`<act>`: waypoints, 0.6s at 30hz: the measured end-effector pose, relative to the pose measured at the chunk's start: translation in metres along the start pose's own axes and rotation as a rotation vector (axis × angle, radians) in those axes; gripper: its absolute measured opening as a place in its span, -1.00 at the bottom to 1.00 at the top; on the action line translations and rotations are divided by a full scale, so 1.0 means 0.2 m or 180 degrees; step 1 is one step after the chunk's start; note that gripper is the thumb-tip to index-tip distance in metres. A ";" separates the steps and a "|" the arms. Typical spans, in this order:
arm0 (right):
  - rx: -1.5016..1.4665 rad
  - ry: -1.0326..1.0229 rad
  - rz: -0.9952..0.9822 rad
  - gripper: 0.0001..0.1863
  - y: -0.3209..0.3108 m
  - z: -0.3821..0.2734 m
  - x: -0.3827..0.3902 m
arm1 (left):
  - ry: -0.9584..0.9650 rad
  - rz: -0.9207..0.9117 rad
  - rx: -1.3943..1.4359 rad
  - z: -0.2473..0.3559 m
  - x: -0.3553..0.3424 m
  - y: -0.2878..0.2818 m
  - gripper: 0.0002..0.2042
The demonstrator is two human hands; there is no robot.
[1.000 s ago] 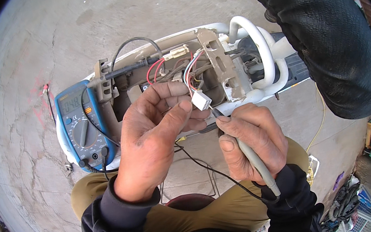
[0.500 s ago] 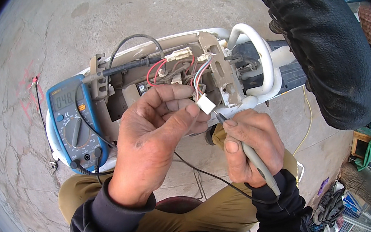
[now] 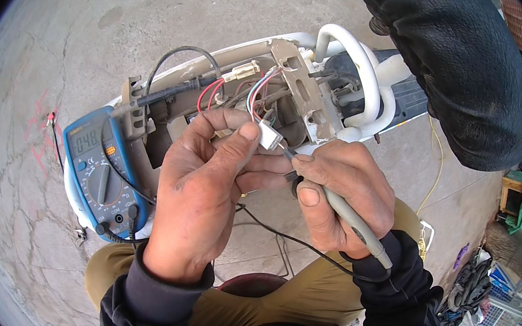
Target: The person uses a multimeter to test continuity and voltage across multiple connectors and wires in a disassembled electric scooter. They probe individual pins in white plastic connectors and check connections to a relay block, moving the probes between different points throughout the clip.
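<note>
Between thumb and fingers, my left hand point(image 3: 209, 177) pinches a small white plug connector point(image 3: 268, 136) with thin coloured wires point(image 3: 256, 99) running up from it. A grey test probe point(image 3: 354, 220) is gripped in my right hand point(image 3: 350, 193), its tip at the connector's open end; whether it touches a contact inside I cannot tell. From the probe's rear a black lead point(image 3: 299, 238) loops back to the left. The blue multimeter point(image 3: 103, 176) lies at the left with its display lit. Another probe, dark-handled point(image 3: 179, 91), reaches a second, cream connector point(image 3: 240, 71) with red wires.
Beneath my hands is an opened scooter body with a tan frame point(image 3: 294, 90) and a white tubular rail point(image 3: 370, 79). A black padded seat point(image 3: 454, 53) stands tilted at the right. Assorted clutter point(image 3: 483, 292) lies at the lower right on concrete floor point(image 3: 184, 12).
Both hands have shifted slightly left with the connector and probe. The connector has turned so its open end shows, and the probe tip has moved closer against it.
</note>
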State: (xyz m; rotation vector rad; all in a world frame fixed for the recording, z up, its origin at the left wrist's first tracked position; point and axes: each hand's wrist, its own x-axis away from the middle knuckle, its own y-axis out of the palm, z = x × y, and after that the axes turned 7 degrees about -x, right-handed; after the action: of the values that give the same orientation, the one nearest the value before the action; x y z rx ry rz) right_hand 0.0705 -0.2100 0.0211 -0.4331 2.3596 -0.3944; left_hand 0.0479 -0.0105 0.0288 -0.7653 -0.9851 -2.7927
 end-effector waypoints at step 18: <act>0.0169 -0.0053 -0.0278 -0.62 -0.02 0.06 0.09 | 0.0565 0.0002 -0.0715 -0.07 0.01 0.03 -0.61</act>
State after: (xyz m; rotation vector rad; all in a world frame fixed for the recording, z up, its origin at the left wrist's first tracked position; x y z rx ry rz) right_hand 0.0678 -0.2228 0.0038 -0.5139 2.3143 -0.4910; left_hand 0.0419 -0.0228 0.0239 -0.5249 -0.6509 -2.9414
